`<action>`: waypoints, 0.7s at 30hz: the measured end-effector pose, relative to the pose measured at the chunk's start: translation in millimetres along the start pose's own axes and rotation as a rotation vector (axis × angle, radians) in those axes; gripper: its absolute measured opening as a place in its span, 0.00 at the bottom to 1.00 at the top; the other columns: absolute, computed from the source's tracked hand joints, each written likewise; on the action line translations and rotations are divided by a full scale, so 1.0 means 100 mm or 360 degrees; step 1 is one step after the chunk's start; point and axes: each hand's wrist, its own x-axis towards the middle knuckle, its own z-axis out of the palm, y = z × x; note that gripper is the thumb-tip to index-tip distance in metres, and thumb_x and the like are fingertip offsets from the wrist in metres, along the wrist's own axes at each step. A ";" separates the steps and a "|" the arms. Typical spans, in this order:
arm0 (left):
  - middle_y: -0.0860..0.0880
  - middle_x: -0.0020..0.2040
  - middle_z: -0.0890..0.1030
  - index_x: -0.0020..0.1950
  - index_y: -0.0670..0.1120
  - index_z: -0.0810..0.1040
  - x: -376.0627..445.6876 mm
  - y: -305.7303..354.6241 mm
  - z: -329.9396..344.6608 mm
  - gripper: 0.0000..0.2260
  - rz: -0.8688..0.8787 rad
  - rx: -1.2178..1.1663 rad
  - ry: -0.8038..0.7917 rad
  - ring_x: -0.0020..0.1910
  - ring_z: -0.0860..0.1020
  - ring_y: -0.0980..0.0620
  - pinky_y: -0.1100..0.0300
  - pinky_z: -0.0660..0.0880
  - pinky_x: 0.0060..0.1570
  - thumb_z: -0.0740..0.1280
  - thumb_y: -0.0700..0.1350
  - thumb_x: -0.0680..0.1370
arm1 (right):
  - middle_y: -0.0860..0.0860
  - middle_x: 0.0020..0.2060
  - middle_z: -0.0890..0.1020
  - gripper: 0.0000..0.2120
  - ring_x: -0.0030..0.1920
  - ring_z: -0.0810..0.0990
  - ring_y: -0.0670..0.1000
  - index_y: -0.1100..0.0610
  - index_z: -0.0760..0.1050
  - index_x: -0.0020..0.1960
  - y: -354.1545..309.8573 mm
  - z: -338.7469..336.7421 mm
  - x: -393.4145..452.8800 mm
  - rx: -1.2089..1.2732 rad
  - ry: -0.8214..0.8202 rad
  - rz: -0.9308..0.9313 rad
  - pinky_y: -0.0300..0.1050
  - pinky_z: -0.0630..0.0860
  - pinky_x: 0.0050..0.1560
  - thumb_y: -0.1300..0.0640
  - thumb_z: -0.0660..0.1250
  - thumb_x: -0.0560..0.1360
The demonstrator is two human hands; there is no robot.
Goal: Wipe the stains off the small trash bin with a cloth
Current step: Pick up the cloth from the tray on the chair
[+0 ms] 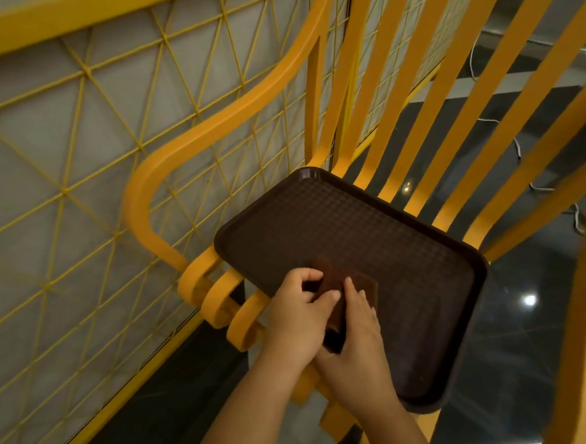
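Both hands hold a folded brown cloth (337,287) over a brown tray (371,230). The left hand (297,310) pinches its near edge with curled fingers. The right hand (357,334) grips beside it.

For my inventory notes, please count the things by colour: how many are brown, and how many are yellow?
Brown: 2, the tray and the folded cloth held by the left hand and right hand.
Yellow: 2, the slatted chair and the wire mesh panel.
Total: 4
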 end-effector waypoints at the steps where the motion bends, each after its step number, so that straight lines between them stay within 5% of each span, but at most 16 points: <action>1: 0.51 0.51 0.84 0.62 0.53 0.72 -0.06 0.04 -0.02 0.17 -0.0068 -0.0156 -0.0038 0.50 0.82 0.54 0.55 0.81 0.50 0.70 0.45 0.75 | 0.37 0.73 0.50 0.43 0.75 0.42 0.41 0.44 0.43 0.78 -0.03 0.00 -0.01 0.0079 0.0046 0.0010 0.43 0.45 0.76 0.50 0.69 0.74; 3: 0.51 0.50 0.84 0.63 0.56 0.70 -0.19 0.10 -0.10 0.19 -0.0087 -0.0278 -0.0036 0.48 0.83 0.54 0.56 0.81 0.49 0.70 0.45 0.75 | 0.41 0.74 0.60 0.42 0.75 0.56 0.44 0.39 0.51 0.76 -0.09 -0.02 -0.03 0.0183 0.0166 -0.0001 0.49 0.60 0.74 0.61 0.69 0.73; 6: 0.54 0.47 0.83 0.63 0.59 0.70 -0.38 0.05 -0.35 0.17 -0.0034 -0.0274 0.0207 0.48 0.82 0.57 0.56 0.80 0.51 0.68 0.52 0.76 | 0.40 0.61 0.78 0.34 0.61 0.74 0.36 0.39 0.71 0.67 -0.24 -0.07 -0.09 0.0248 0.0250 -0.0037 0.45 0.73 0.64 0.71 0.66 0.71; 9: 0.53 0.58 0.78 0.69 0.58 0.67 -0.51 -0.20 -0.67 0.29 -0.0206 -0.0424 0.0394 0.54 0.78 0.54 0.58 0.74 0.48 0.65 0.64 0.70 | 0.38 0.52 0.83 0.24 0.54 0.79 0.36 0.42 0.78 0.61 -0.49 -0.09 -0.18 0.0427 0.0096 0.0077 0.44 0.77 0.59 0.68 0.65 0.75; 13: 0.49 0.59 0.81 0.68 0.52 0.72 -0.77 -0.52 -0.97 0.43 -0.0368 -0.0983 0.0002 0.54 0.79 0.53 0.60 0.73 0.48 0.72 0.70 0.58 | 0.49 0.46 0.86 0.11 0.48 0.85 0.49 0.52 0.81 0.56 -0.77 -0.04 -0.35 0.0937 -0.0417 0.0518 0.53 0.80 0.55 0.61 0.66 0.77; 16: 0.44 0.59 0.82 0.60 0.50 0.79 -0.99 -0.76 -1.20 0.40 -0.0369 -0.1280 -0.0278 0.57 0.81 0.46 0.52 0.79 0.51 0.81 0.63 0.51 | 0.56 0.44 0.86 0.08 0.47 0.85 0.56 0.58 0.82 0.54 -0.85 0.05 -0.49 0.1102 -0.0700 0.0782 0.57 0.79 0.56 0.59 0.69 0.75; 21: 0.40 0.56 0.83 0.63 0.46 0.77 -1.27 -1.01 -1.46 0.26 -0.0489 -0.1163 -0.0250 0.57 0.81 0.40 0.39 0.73 0.60 0.77 0.40 0.66 | 0.60 0.48 0.85 0.12 0.49 0.84 0.61 0.60 0.80 0.57 -0.89 0.26 -0.70 0.1280 -0.0920 0.0891 0.58 0.79 0.55 0.64 0.69 0.73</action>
